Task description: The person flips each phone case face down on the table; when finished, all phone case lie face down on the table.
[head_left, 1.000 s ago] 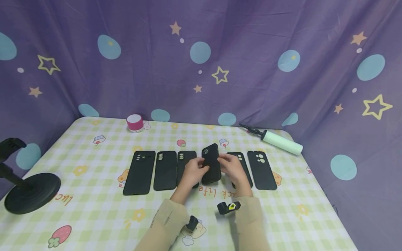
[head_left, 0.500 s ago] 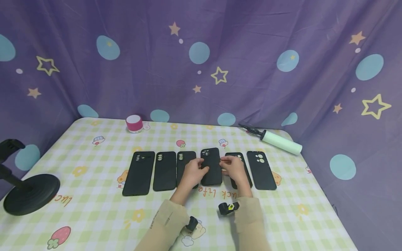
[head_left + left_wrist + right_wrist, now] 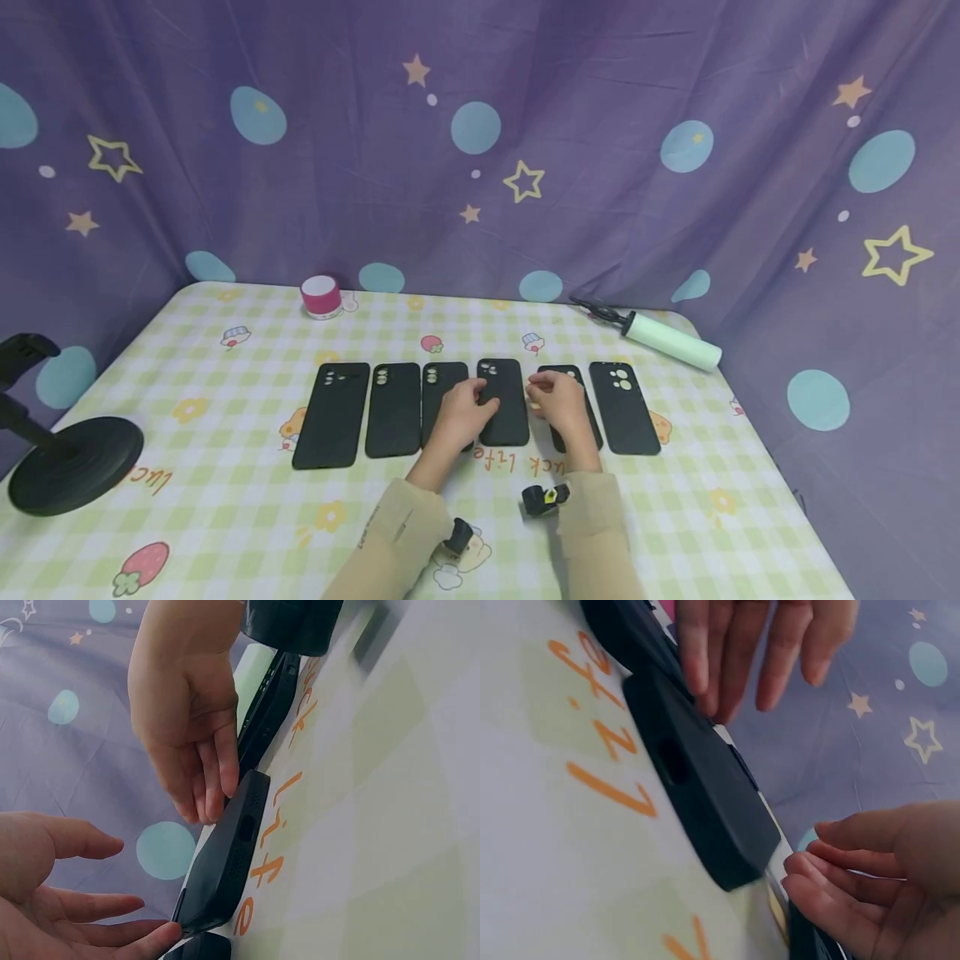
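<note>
A black phone case (image 3: 506,417) lies flat, camera cutout at the far end, in the middle of a row of black phone cases. My left hand (image 3: 459,412) is at its left side, fingers spread, with the lowest fingertip at the case's edge in the left wrist view. That hand partly covers the neighbouring case (image 3: 448,375). On the other side, my right hand (image 3: 561,404) hovers with loosely bent fingers, apart from the middle case and over another case (image 3: 558,442). In the right wrist view, nothing sits between the right fingers (image 3: 840,892).
Two more cases, one wide (image 3: 330,417) and one narrower (image 3: 393,412), lie at left; another (image 3: 626,408) lies at right. A pink-and-white round container (image 3: 322,297) and a pale green hand pump (image 3: 671,340) stand or lie farther back. A black stand base (image 3: 78,467) is at left.
The middle phone case, earlier held tilted up between both hands, has come down flat in the row. The right fingers have let go of it and moved slightly right.
</note>
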`<state>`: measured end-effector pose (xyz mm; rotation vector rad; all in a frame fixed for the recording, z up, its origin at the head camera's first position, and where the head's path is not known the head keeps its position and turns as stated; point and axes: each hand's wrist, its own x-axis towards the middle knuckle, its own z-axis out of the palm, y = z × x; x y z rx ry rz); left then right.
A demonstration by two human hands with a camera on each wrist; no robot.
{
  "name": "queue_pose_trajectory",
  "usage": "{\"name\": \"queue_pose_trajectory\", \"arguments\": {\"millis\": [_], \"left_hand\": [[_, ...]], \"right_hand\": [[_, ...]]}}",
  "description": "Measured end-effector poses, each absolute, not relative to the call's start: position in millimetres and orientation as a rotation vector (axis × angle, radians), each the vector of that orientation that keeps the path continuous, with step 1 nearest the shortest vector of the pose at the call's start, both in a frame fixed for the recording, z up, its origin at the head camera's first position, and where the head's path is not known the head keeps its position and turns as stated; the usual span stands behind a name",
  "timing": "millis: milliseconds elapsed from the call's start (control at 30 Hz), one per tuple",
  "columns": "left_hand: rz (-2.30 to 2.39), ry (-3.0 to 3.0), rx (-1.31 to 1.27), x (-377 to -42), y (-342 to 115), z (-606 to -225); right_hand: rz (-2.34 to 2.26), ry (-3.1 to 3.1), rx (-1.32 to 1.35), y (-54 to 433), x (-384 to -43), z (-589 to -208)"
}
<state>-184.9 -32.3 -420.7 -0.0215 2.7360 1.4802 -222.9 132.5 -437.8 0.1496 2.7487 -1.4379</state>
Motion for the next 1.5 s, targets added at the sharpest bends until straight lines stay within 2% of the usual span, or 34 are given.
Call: {"name": "queue_pose_trajectory", "arguments": {"millis": [200, 400, 733, 1100, 1500], "left_hand": [[1.529, 2.753, 0.002, -185.5, -27.3, -420.5], [1.619, 2.762, 0.04, -180.8, -12.5, -427.0], [1.653, 2.685, 0.211, -182.6, 14.4, -430.2], [1.417, 2.493, 0.285, -184.3, 33.6, -426.0], [1.616, 2.408, 0.147, -183.9, 38.9, -432.1]], "right_hand": [[-1.533, 2.839, 0.137, 148.4, -223.9, -438.8], [-1.566, 2.88, 0.231, 168.9, -223.7, -437.3], [-1.375, 3.018, 0.424, 194.8, -222.0, -439.9], [-1.115, 3.112, 0.465, 193.2, -221.5, -442.5], [-1.156, 3.14, 0.408, 186.4, -223.5, -446.8]]}}
